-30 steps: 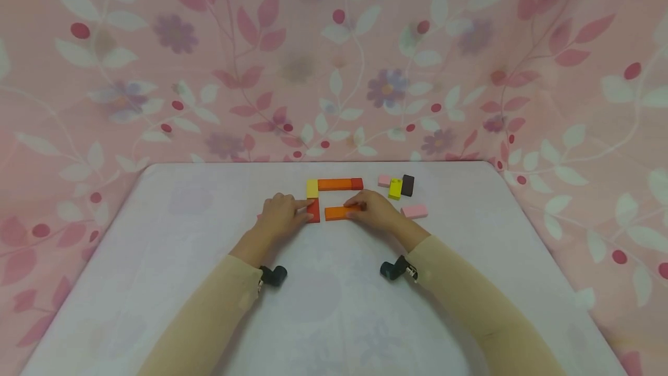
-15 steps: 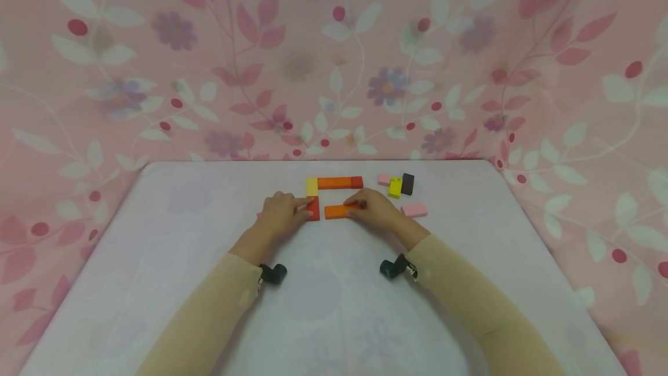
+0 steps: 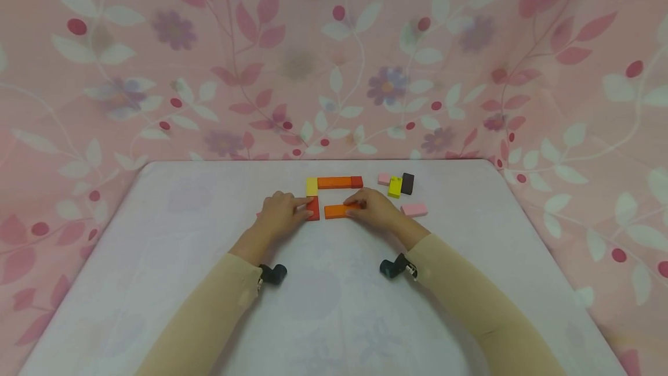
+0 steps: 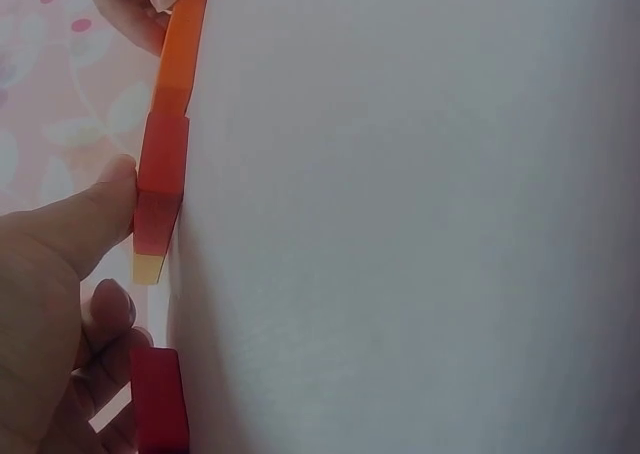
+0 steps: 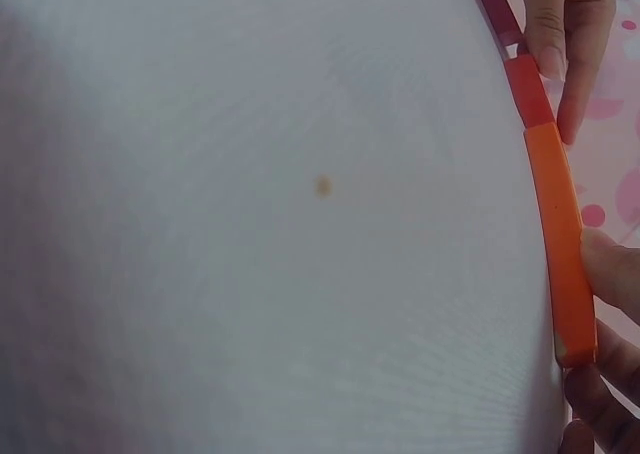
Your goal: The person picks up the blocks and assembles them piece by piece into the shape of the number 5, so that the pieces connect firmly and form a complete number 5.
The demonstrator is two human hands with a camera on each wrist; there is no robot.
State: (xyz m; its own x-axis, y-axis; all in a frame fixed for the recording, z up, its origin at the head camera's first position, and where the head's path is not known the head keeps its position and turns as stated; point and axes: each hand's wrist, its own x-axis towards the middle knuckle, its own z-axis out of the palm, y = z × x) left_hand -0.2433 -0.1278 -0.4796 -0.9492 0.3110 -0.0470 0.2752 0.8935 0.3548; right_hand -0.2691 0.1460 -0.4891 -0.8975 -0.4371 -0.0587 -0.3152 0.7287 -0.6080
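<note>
A red block (image 3: 315, 209) lies lengthwise below a pale yellow block (image 3: 312, 186). My left hand (image 3: 279, 213) touches it, the index finger stretched straight over its far end and the thumb at its left side. Just right of it, an orange block (image 3: 336, 212) lies flat, separated by a narrow gap in the head view. My right hand (image 3: 377, 209) pinches the orange block's right part between thumb and fingers; the right wrist view shows the thumb (image 5: 610, 269) against its side. Another orange block (image 3: 334, 183) runs from the yellow block to a small red block (image 3: 357, 182).
Right of the arrangement lie a small pink block (image 3: 384, 179), a bright yellow studded block (image 3: 395, 187), a dark brown block (image 3: 408, 183) and a longer pink block (image 3: 414, 210). A reddish block (image 4: 160, 399) sits by the left hand's lower fingers. A pale cloth covers the table (image 3: 334, 318).
</note>
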